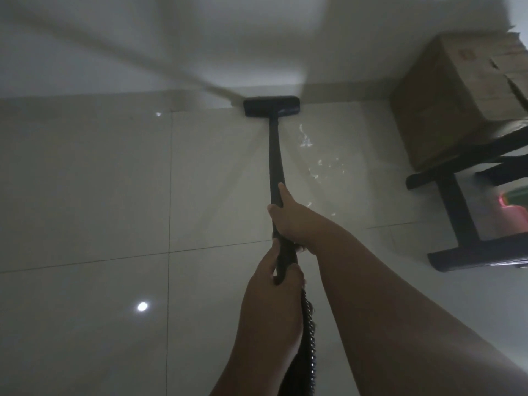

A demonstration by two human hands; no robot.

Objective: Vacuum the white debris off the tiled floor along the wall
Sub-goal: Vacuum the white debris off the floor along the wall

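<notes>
A black vacuum wand (275, 155) runs from my hands to a wide black floor head (271, 106) that rests on the tiled floor (85, 181) right against the wall (200, 38). My right hand (288, 218) grips the wand higher up. Lower down, my left hand (274, 281) grips it where the ribbed black hose (310, 338) begins. White debris (305, 138) lies scattered on the tile to the right of the wand, trailing toward my right hand.
A cardboard box (445, 104) stands on the floor at the right by the wall. A black furniture frame (457, 212) stands in front of it, with a pink and green object (514, 207) beyond. Two bright light reflections show on the glossy tiles at left.
</notes>
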